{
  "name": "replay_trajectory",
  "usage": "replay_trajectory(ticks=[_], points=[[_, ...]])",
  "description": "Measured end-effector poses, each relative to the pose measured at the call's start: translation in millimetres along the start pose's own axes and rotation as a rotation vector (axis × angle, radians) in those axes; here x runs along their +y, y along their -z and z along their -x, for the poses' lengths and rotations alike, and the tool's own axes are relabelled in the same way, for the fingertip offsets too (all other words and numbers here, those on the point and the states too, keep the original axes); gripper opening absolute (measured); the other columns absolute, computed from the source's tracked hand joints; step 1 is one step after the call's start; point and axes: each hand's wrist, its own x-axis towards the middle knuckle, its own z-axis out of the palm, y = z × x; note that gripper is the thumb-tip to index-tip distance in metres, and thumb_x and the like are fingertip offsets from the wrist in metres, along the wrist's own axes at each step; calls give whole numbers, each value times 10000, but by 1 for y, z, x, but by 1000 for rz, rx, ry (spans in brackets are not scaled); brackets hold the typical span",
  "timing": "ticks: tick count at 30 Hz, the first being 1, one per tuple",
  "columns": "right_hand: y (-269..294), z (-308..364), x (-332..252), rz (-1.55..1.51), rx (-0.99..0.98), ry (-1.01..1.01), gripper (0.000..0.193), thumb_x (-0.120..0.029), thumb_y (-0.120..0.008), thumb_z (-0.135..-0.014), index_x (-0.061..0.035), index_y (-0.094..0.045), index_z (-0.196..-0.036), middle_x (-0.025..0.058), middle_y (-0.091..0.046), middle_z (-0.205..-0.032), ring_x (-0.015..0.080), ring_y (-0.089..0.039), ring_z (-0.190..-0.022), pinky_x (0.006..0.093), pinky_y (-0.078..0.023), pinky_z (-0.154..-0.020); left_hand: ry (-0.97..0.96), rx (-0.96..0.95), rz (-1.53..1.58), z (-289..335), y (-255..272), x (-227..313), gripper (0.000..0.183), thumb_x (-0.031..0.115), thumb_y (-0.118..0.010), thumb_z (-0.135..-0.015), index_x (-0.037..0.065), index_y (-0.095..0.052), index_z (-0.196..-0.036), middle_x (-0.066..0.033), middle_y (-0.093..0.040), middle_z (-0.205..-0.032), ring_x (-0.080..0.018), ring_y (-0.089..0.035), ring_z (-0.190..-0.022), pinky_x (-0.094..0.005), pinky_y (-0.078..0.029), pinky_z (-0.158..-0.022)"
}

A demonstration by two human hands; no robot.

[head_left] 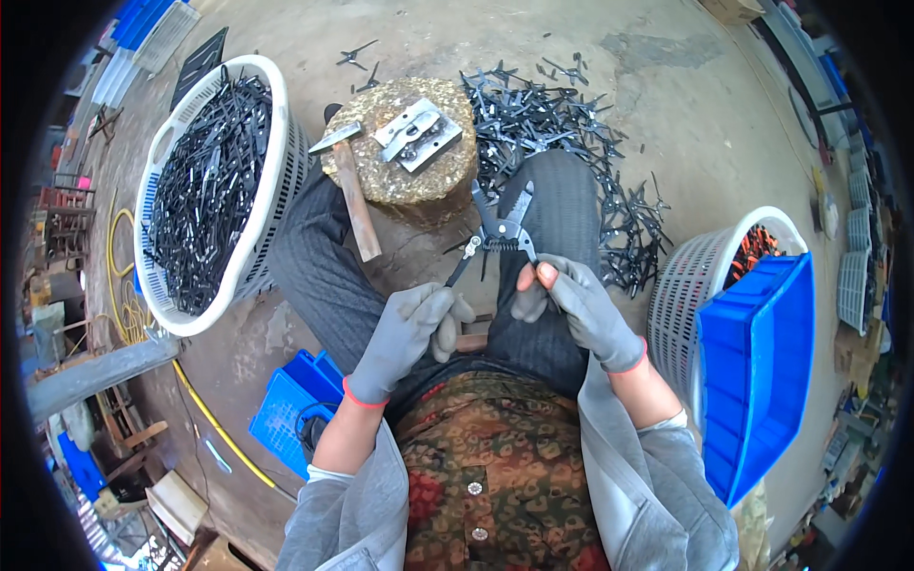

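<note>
Over my knees I hold a pair of spring-loaded metal pliers [503,228], jaws pointing away from me and spread apart. My left hand [411,324], in a grey glove with a red cuff, is closed on the left handle. My right hand [581,303], gloved the same way with bare fingertips showing, pinches the end of the right handle. A coil spring sits between the handles. Beyond my hands a hammer [350,190] with a wooden handle leans on a round speckled block [405,186]. On that block lies a flat steel plate [433,152] with a metal piece on top.
Left stands a white basket [278,124] filled with dark metal tool parts. A loose pile of similar pieces [533,119] spreads over the floor beyond my right knee. At right, a blue crate [762,371] leans against a white basket [681,295] holding orange-and-black pieces. Blue bins [290,404] sit lower left.
</note>
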Motion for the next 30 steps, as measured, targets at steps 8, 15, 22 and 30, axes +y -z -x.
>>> replay_trajectory(ticks=[8,15,22,30], points=[[-54,-21,20,-329,-203,44,542,-438,-365,-975,17,-453,-1256,103,-590,-1010,162,-554,-918,272,-439,-815,49,0,226,5,-25,-46,418,326,-410,-981,-33,-595,-875,-39,-510,-498,-93,-450,-390,-218,-364,-397],[-52,-40,32,38,23,66,502,-459,-300,-986,-34,-558,-1053,4,-540,-709,64,-555,-637,187,-417,-554,46,-103,-96,-4,3,-59,291,260,-508,-930,-13,-576,-1002,-70,-578,-702,-140,-553,-549,-247,-445,-507],[-50,-40,38,57,-76,131,558,-463,-255,-991,-16,-582,-1053,20,-593,-726,77,-552,-666,232,-382,-563,-372,290,-268,-18,18,-42,430,187,-639,-831,-31,-522,-1182,-99,-578,-1051,-147,-553,-927,-270,-434,-845],[-43,-33,28,19,-263,-113,461,-439,-394,-966,-6,-550,-992,48,-576,-706,109,-544,-603,227,-427,-561,-437,104,-163,-20,26,-41,322,187,-603,-840,-30,-603,-1078,-57,-608,-922,-132,-564,-874,-275,-446,-801]])
